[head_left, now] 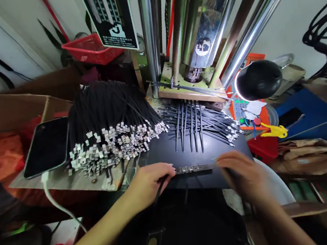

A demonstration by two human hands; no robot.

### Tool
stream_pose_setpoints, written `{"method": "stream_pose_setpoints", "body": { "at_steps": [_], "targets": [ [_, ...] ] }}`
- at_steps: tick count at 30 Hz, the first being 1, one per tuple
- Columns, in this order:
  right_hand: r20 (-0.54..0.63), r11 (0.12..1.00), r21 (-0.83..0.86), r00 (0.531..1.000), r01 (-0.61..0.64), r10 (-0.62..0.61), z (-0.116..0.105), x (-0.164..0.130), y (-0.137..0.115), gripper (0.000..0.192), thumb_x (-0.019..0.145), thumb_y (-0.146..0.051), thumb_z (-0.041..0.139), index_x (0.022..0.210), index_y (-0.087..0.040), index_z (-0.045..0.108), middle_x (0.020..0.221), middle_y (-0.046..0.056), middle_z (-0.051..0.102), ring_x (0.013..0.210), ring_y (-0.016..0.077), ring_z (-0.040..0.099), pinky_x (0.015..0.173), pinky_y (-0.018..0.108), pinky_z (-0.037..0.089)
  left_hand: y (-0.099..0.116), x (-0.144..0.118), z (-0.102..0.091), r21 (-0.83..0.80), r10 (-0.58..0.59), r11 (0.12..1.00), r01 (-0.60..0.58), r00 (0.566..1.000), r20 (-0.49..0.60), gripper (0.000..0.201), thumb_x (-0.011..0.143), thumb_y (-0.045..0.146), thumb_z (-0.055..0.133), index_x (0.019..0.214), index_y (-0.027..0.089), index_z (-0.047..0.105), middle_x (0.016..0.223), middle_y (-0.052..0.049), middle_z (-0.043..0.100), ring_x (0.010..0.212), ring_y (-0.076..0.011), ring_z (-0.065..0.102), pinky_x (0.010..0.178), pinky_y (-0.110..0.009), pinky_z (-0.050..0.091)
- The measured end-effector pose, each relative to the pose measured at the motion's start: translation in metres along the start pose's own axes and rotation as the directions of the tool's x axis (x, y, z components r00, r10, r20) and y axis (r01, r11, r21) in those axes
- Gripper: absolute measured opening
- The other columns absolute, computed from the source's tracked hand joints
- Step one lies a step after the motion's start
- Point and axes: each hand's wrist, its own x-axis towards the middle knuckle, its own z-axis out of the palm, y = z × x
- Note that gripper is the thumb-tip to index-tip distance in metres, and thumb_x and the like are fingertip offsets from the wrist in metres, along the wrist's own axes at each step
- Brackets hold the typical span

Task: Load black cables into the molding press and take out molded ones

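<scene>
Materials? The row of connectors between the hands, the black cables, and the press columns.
Connector row: looks like bare metal, dull silver with glints. Black cables: probably plastic-jacketed, matte, bending in a bundle. Press columns: polished steel or chrome, with mirror-like reflections.

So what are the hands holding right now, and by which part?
Both hold a row of metal-tipped cables: left hand at its left end, right hand at its right end.

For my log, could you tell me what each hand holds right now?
Left hand: closed on black cables.
Right hand: blurred, at the metal strip; grip cannot be told.
</scene>
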Motion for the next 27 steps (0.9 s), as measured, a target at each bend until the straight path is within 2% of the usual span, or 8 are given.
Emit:
{"method": "stream_pose_setpoints", "body": {
  "at_steps": [3,5,12,18,20,23,25,27],
  "targets": [
    [0.093,0.973,0.228,0.995,-0.043,0.023,0.048,0.008,-0.005,0.023,0.088,-0.006,0.051,0.091,-0.023,0.065,0.086,0.002,0.068,0.079,0.0161,0.064,0.071,0.028,0.053,0.006,0.004,0.017,0.002,-0.124,0.992,0.125,0.985,0.118,0.014,0.090,0.011,0.052,0.083,0.019,0.060,0.083,0.001,0.069,0.074,-0.0109,0.065,0.069,-0.021,0.049],
    [0.116,0.948,0.285,0.987,-0.140,0.111,0.062,0.010,0.001,0.017,0.087,-0.009,0.054,0.088,-0.022,0.065,0.083,0.002,0.068,0.077,0.0161,0.063,0.070,0.029,0.052,0.009,0.006,0.014,0.054,-0.171,0.985,0.164,0.970,0.171,0.011,0.089,0.012,0.051,0.084,0.020,0.057,0.080,0.002,0.065,0.070,-0.0110,0.061,0.065,-0.022,0.044],
    [0.200,0.965,0.261,0.979,-0.026,-0.028,0.060,0.015,0.004,0.022,0.083,-0.002,0.050,0.086,-0.020,0.062,0.081,0.003,0.066,0.076,0.0166,0.060,0.069,0.028,0.049,0.029,0.027,0.000,0.251,-0.251,0.953,0.171,0.908,0.335,0.010,0.088,0.014,0.048,0.093,0.022,0.052,0.079,0.003,0.064,0.062,-0.0129,0.057,0.057,-0.024,0.037],
    [0.236,0.991,0.129,0.970,0.026,-0.056,0.059,0.020,-0.003,0.026,0.088,-0.003,0.044,0.087,-0.018,0.065,0.081,0.005,0.068,0.074,0.0182,0.063,0.066,0.029,0.052,0.038,0.037,0.002,0.432,-0.274,0.901,0.040,0.825,0.494,0.024,0.092,0.009,0.043,0.105,0.022,0.059,0.088,0.000,0.069,0.075,-0.0188,0.066,0.065,-0.030,0.047],
    [0.224,0.986,0.166,0.974,-0.011,-0.027,0.053,0.015,0.003,0.023,0.091,-0.007,0.050,0.094,-0.020,0.068,0.092,0.005,0.070,0.082,0.0168,0.067,0.072,0.027,0.055,0.028,0.040,-0.007,0.427,-0.170,0.903,-0.053,0.868,0.467,0.030,0.094,0.008,0.043,0.116,0.022,0.058,0.103,-0.002,0.071,0.090,-0.0197,0.067,0.079,-0.032,0.051],
    [0.124,0.976,0.193,0.989,-0.101,0.078,0.048,0.005,0.012,0.018,0.091,-0.012,0.057,0.100,-0.023,0.068,0.104,0.005,0.070,0.092,0.0163,0.068,0.081,0.027,0.056,0.002,0.053,-0.024,0.632,-0.080,0.769,-0.097,0.966,0.247,0.033,0.092,0.007,0.047,0.121,0.018,0.060,0.134,-0.009,0.060,0.119,-0.0287,0.055,0.096,-0.044,0.047],
    [0.050,0.968,0.203,0.989,-0.147,0.140,0.049,0.000,0.016,0.015,0.091,-0.013,0.059,0.097,-0.023,0.068,0.101,0.004,0.070,0.093,0.0168,0.068,0.083,0.029,0.056,-0.017,0.066,-0.034,0.775,-0.116,0.631,-0.032,0.984,0.135,0.026,0.092,0.009,0.051,0.111,0.016,0.067,0.136,-0.012,0.058,0.118,-0.0351,0.054,0.090,-0.050,0.048],
    [0.023,0.968,0.209,0.990,-0.138,0.137,0.054,-0.001,0.017,0.011,0.091,-0.014,0.060,0.091,-0.022,0.067,0.096,0.003,0.071,0.093,0.0172,0.068,0.082,0.030,0.057,-0.028,0.076,-0.040,0.806,-0.148,0.591,-0.018,0.980,0.130,0.022,0.092,0.011,0.051,0.100,0.015,0.071,0.121,-0.011,0.067,0.104,-0.0329,0.061,0.082,-0.048,0.051]
  ]
}}
